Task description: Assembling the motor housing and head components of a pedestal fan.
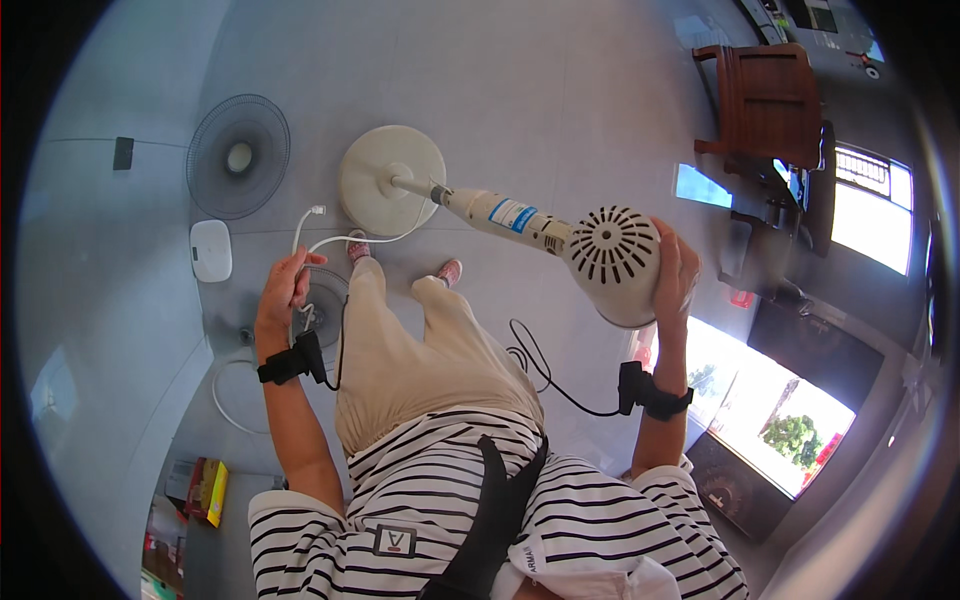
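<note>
A cream pedestal fan without its guard stands before me, its round base (365,205) on the floor and its pole rising toward me. My right hand (677,270) grips the side of its slotted motor housing (612,275); part of the fingers is hidden behind it. A blue and white label (513,215) is on the fan's neck. In my left hand (287,285), fingers closed, is the white power cord (365,240). Its plug (318,210) sticks up beyond the fingers, and the cord runs toward the fan's pole.
A round fan guard (238,157) rests by the left wall, with a white rounded flat object (211,251) near it. Another wire guard (325,300) and a white ring (216,390) lie beside my left arm. Wooden chair (770,105) at far right; yellow-red box (207,492) lower left.
</note>
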`<state>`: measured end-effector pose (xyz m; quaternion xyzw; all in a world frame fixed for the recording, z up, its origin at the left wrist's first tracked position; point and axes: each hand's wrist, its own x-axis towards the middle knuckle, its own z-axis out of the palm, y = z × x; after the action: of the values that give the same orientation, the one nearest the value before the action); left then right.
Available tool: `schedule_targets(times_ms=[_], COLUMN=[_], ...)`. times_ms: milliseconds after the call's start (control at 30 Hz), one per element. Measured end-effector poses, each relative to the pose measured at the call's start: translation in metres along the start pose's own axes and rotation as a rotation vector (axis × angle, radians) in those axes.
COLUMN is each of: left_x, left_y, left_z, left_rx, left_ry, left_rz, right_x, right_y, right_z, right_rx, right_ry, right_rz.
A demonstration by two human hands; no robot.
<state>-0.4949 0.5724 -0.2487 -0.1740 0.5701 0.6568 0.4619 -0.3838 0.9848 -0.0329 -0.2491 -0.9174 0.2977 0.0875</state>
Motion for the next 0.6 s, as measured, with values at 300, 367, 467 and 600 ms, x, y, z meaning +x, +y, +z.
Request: schedule_targets(times_ms=[300, 367, 467, 600], left_x=[0.01, 0.015, 0.021, 0.041], left_y=[-0.002, -0.002, 0.0, -0.002], left_z=[-0.004, 0.0, 0.014, 0.078], left_rx=[-0.011, 0.043, 0.069, 0.132], left_ry=[-0.02, -0.029, -0.074, -0.18], left_rz=[-0.022, -0.01, -0.079, -0.12], right_x=[-0.017, -0.02, -0.017, -0.021], right_y=[0.028, 0.031, 0.036, 0.036], right_z=[-0.005, -0.005, -0.008, -0.011], right_rx=[-0.006, 0.048, 0.001, -0.003], right_ry=[0.005, 0.052, 0.044, 0.071], right_rz=[0.038, 0.077, 0.032, 0.068])
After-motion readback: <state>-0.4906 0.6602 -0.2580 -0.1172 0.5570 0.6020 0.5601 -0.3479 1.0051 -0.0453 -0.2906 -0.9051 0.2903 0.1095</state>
